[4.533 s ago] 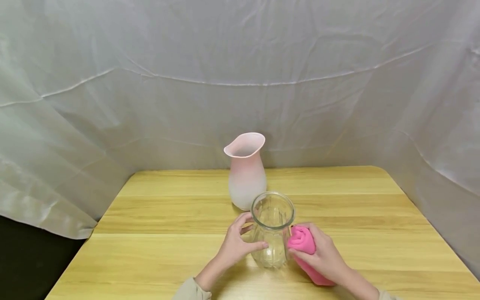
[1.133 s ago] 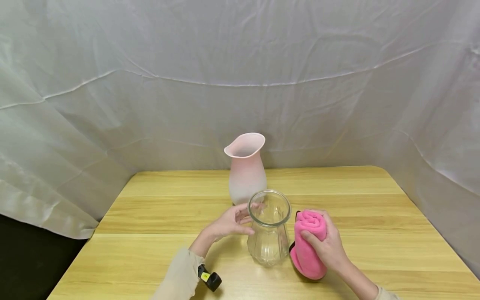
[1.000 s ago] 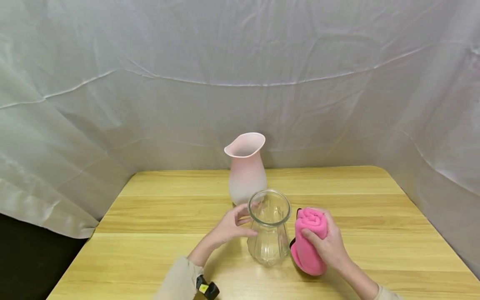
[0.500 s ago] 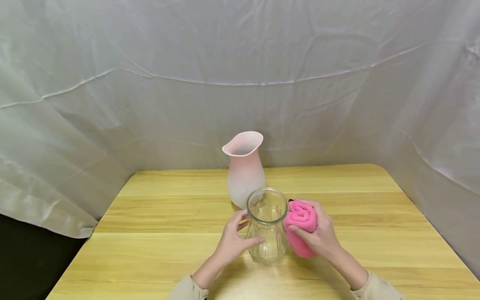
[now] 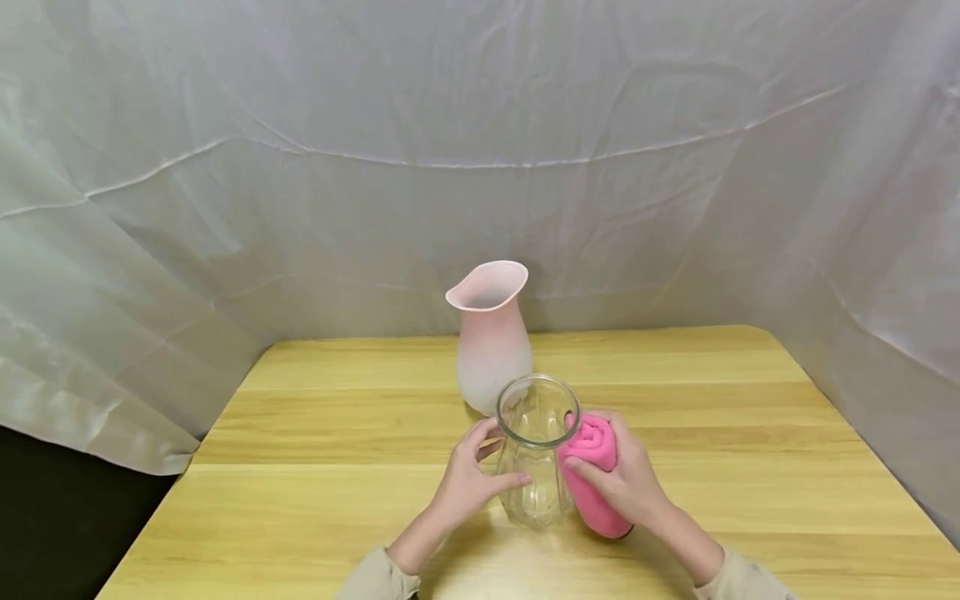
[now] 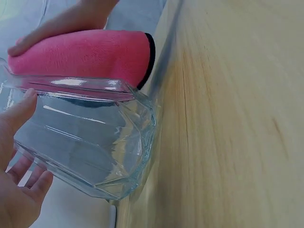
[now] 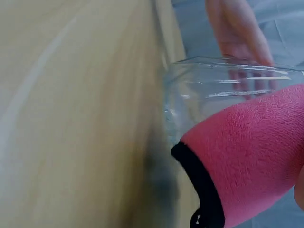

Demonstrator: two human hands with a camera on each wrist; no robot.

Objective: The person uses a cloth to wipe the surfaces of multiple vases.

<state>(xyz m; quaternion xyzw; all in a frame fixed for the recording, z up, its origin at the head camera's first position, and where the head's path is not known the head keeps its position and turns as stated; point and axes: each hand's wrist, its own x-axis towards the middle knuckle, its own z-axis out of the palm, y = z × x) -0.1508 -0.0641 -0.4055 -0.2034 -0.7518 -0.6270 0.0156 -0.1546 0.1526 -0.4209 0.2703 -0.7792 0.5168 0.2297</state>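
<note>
Centrally on the wooden surface point(image 5: 315, 500) stands a clear glass vase point(image 5: 534, 454), upright. At its left side, the left hand point(image 5: 468, 483) curls thumb and fingers around the glass in a steadying grip. At its right side, the right hand point(image 5: 626, 479) grips a rolled pink cloth point(image 5: 588, 475), pressing it against the vase. Just behind stands a pink ceramic vase point(image 5: 491, 337).

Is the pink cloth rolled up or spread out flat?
Rolled up. The pink cloth shows a spiral end in the head view, gripped by the right hand against the glass vase.
</note>
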